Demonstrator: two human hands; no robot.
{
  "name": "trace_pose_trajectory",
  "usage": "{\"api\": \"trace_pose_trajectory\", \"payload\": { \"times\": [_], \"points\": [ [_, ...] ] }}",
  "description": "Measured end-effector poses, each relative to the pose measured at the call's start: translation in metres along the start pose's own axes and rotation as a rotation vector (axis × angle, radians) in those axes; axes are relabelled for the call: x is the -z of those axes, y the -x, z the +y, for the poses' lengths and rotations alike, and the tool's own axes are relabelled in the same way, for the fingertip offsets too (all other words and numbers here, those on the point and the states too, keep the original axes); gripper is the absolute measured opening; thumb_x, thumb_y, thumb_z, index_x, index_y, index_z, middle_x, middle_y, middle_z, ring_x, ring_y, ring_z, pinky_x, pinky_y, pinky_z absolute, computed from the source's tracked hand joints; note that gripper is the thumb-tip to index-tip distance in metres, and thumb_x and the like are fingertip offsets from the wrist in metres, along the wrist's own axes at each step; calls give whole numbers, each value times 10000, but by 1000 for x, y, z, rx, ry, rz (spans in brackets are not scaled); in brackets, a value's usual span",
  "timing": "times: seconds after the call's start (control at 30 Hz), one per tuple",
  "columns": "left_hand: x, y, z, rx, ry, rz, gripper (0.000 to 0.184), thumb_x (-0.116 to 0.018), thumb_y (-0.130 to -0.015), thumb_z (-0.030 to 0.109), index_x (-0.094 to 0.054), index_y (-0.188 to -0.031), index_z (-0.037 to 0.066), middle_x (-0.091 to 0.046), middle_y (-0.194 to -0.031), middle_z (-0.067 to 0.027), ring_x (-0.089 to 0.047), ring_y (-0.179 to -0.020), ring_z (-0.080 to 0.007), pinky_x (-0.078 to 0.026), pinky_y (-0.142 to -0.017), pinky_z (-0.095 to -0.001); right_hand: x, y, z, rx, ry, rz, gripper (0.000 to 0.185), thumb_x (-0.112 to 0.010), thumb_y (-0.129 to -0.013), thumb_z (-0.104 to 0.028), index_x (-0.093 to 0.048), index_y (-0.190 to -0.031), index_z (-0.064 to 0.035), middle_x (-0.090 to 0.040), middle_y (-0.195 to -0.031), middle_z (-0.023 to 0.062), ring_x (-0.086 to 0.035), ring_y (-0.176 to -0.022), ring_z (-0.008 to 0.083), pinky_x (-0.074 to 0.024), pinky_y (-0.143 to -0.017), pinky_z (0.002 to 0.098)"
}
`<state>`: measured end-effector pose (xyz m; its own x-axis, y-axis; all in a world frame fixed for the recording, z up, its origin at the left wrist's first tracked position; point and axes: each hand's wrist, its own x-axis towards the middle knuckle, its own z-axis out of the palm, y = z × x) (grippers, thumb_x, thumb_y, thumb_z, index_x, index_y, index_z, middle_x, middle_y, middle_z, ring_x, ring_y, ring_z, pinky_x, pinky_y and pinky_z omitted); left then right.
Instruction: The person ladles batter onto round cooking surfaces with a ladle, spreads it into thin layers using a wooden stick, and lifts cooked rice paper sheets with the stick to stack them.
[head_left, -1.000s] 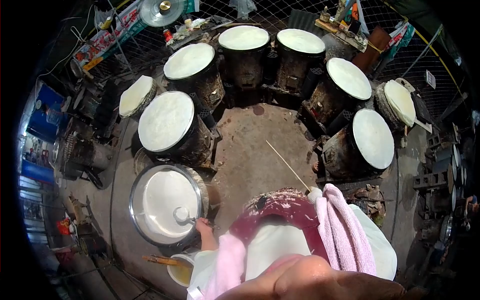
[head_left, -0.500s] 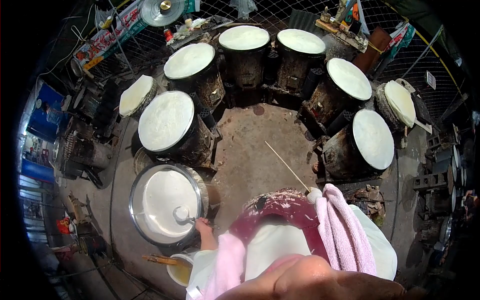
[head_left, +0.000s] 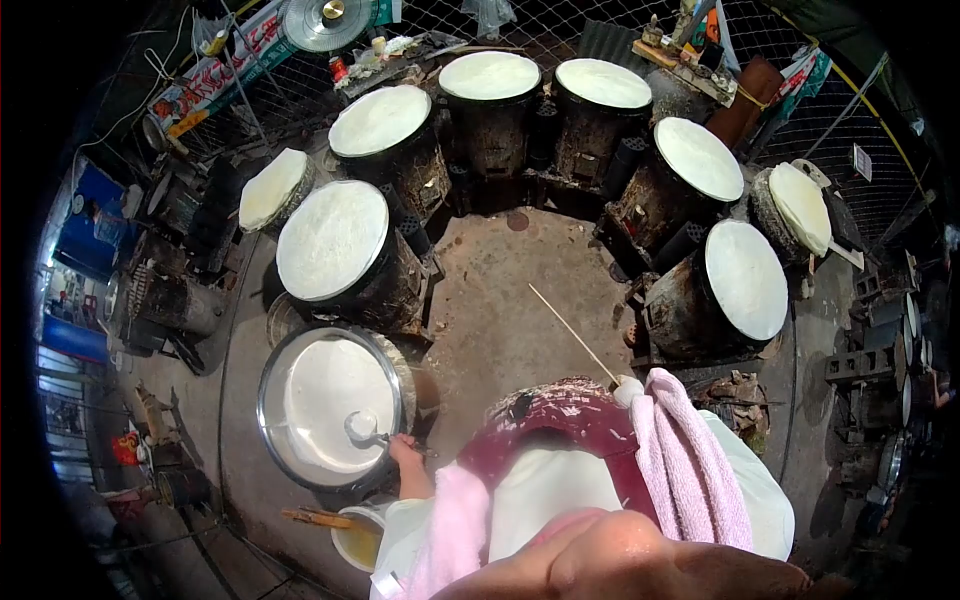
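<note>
My left hand (head_left: 405, 453) is closed around the handle of a metal ladle (head_left: 362, 427), whose bowl rests in white liquid batter (head_left: 335, 395). The batter fills much of a wide steel basin (head_left: 264, 405) at the lower left. At the front of my stained dark red apron (head_left: 565, 405), my right hand (head_left: 628, 391), which looks covered in white, is closed on a long thin stick (head_left: 572, 334). The stick points up and left over the floor. A pink towel (head_left: 690, 450) hangs just beside that hand and hides part of the arm.
Several drum stoves with round white-coated tops, such as the near left one (head_left: 333, 240) and near right one (head_left: 747, 280), curve around the concrete floor (head_left: 515, 270). A bucket (head_left: 362, 540) with a wooden piece (head_left: 325, 518) across it stands below the basin. A fan (head_left: 325, 22) is at the back.
</note>
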<state>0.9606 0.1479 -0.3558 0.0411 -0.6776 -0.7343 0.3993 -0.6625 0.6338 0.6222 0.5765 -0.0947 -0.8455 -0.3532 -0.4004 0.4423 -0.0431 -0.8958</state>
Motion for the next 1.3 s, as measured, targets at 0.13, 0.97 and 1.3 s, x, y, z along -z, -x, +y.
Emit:
{"api": "trace_pose_trajectory", "payload": {
  "times": [0.13,0.97,1.3],
  "points": [
    [7,-14,-5,-9,-7,-4,291,-393,-967,248,-396,-712,108,-375,-607,-14,-326,-489,-151,-308,-438,-289,15,-17,32,-28,-26,102,188,-614,-884,-149,-644,-1028,-32,-639,-912,26,-578,-834,108,-463,-749,234],
    [2,-5,-3,-22,-19,8,300,-385,-965,221,-395,-690,104,-360,-594,-10,-307,-482,-147,-290,-436,-286,10,-1,-7,7,174,-187,131,-545,-899,-162,-614,-856,-59,-573,-825,5,-529,-785,105,-420,-702,223],
    [17,-27,-12,1,-46,-63,394,-348,-999,342,-415,-686,112,-367,-568,-4,-324,-475,-150,-293,-446,-288,-4,5,-6,44,16,-30,119,-581,-888,-144,-634,-912,-40,-606,-851,16,-559,-799,114,-449,-731,232]
  ]
}}
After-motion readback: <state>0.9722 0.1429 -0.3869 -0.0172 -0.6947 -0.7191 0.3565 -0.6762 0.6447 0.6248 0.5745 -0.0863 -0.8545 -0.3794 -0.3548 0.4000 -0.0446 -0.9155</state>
